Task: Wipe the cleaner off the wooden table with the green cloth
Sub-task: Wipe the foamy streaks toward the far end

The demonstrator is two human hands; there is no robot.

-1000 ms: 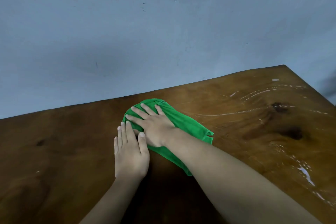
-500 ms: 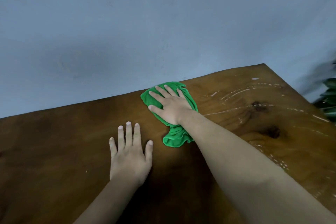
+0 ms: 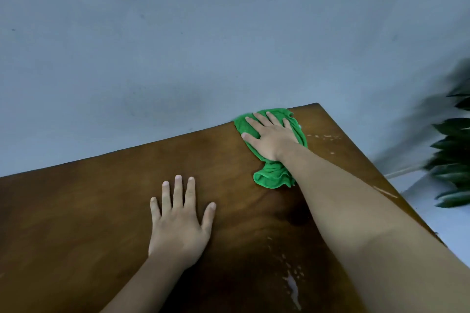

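Observation:
The green cloth point(image 3: 273, 175) lies bunched near the far right corner of the wooden table point(image 3: 89, 211). My right hand point(image 3: 269, 138) presses flat on it with straight, spread fingers, close to the table's far edge. My left hand point(image 3: 179, 221) rests flat on the bare wood in the middle, fingers spread, apart from the cloth. White streaks of cleaner point(image 3: 292, 287) lie near the front under my right forearm. Smaller cleaner flecks point(image 3: 324, 137) show just right of the cloth.
A grey-blue wall point(image 3: 203, 46) stands right behind the table's far edge. Dark green plant leaves point(image 3: 452, 160) hang beyond the table's right edge, over a pale floor.
My right hand has slid the cloth away and to the right, from the table's middle to the far right corner. My left hand has stayed flat on the wood.

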